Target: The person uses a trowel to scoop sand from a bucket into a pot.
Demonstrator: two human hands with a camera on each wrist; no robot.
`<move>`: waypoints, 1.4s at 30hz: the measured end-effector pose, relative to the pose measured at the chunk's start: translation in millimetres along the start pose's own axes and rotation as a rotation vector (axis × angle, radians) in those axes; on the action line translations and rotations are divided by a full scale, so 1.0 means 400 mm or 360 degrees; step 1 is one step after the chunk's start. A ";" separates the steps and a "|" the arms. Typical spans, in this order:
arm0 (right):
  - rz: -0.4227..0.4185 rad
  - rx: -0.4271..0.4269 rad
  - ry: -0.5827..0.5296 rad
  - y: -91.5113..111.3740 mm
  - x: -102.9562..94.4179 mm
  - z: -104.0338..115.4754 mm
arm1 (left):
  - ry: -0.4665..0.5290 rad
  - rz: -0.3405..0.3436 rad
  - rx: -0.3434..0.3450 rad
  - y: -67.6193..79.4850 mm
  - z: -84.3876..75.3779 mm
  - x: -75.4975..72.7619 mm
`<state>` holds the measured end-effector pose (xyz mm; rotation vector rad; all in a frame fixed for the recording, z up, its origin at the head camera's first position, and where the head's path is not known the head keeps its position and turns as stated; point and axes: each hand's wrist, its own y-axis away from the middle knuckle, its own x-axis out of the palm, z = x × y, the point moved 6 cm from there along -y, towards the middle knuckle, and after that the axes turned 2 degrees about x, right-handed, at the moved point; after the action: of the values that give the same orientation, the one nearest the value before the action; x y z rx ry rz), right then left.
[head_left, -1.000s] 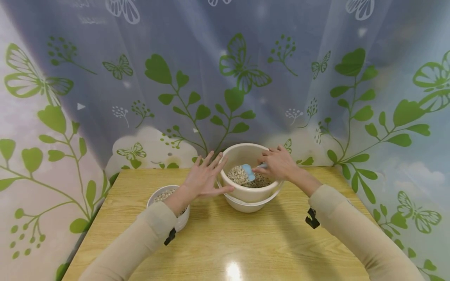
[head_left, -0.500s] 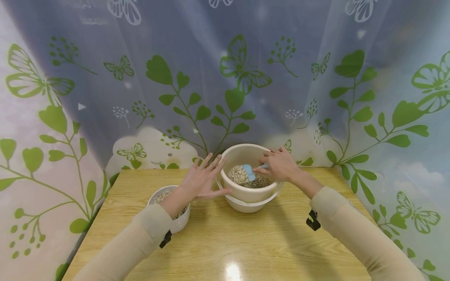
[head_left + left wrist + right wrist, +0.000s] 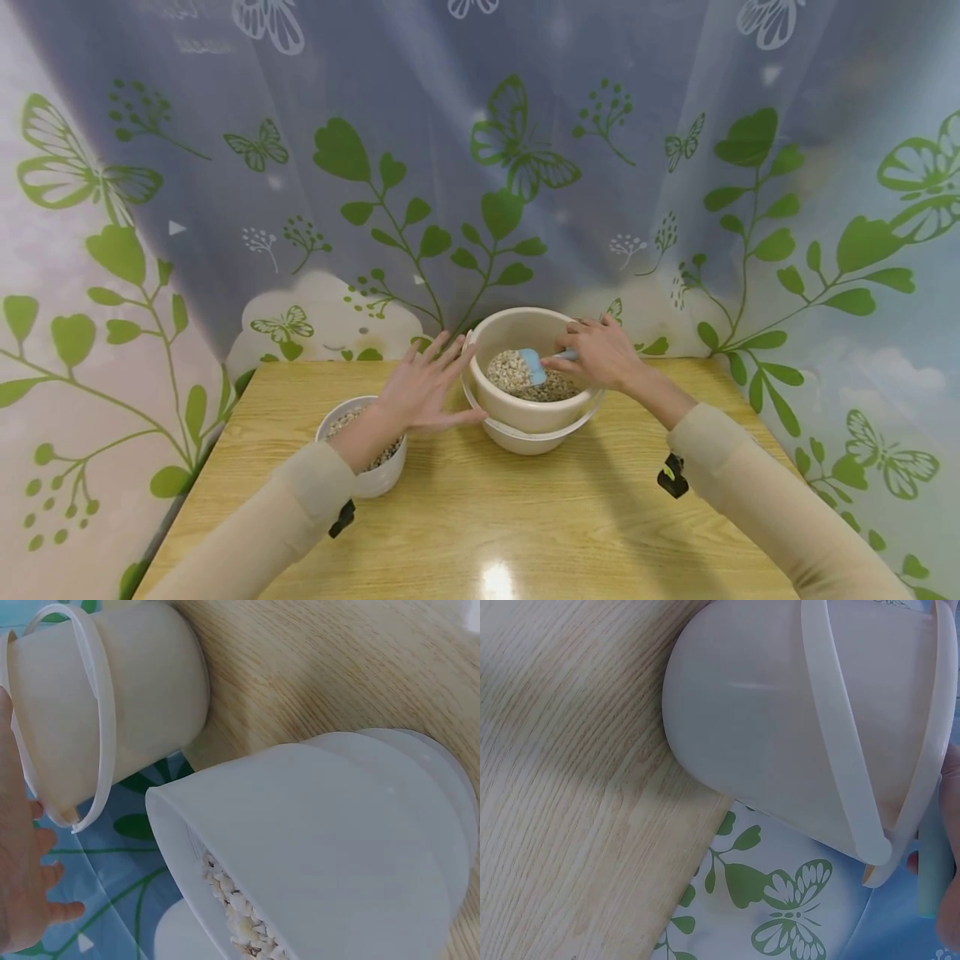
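While my R hand [image 3: 600, 352] pinches the stem [image 3: 934, 862] of the blue scoop [image 3: 532, 367], the scoop's wide end sits down inside the big cream bucket [image 3: 536, 412]. Pale bits [image 3: 508, 372] seem heaped on it, & darker bits [image 3: 558, 388] lie close by in the bucket. A white hoop [image 3: 105, 712] hangs round the bucket's outside.

My L hand [image 3: 423, 387] is wide, fingers straight & spread, just by the bucket's L side. Can't tell if the tips touch the rim. It holds nothing. My L arm goes over the white bowl [image 3: 386, 479], so pt. of the bowl's top is hid, but it has small bits [image 3: 241, 911] in it too. Bowl & bucket both stand upright on the table [image 3: 465, 508], apart, w/ the bowl nearer me.

How far along? I'd say approx. midway in one scoop. Done: scoop's in my grip & looks full. Left, prob.: that load isn't out of the bucket yet, & plenty more sits there. Can't tell if the bowl's bits came from the bucket.
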<state>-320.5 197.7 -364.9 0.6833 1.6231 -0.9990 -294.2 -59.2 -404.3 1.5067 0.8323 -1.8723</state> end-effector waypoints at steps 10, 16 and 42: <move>-0.0005 0.0052 -0.0055 0.011 -0.016 0.000 | -0.0021 -0.0060 0.0035 0.034 0.001 -0.003; -0.0035 0.0067 -0.0057 0.015 -0.026 0.002 | 0.0033 -0.0091 0.0025 0.063 0.012 -0.004; -0.0014 0.0059 -0.0086 -0.004 -0.054 0.089 | 0.0200 -0.0126 0.0008 0.227 0.118 0.020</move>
<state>-298.7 167.1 -347.0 0.6687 1.5652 -1.0476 -254.7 -153.6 -413.9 1.6299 0.9584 -1.8517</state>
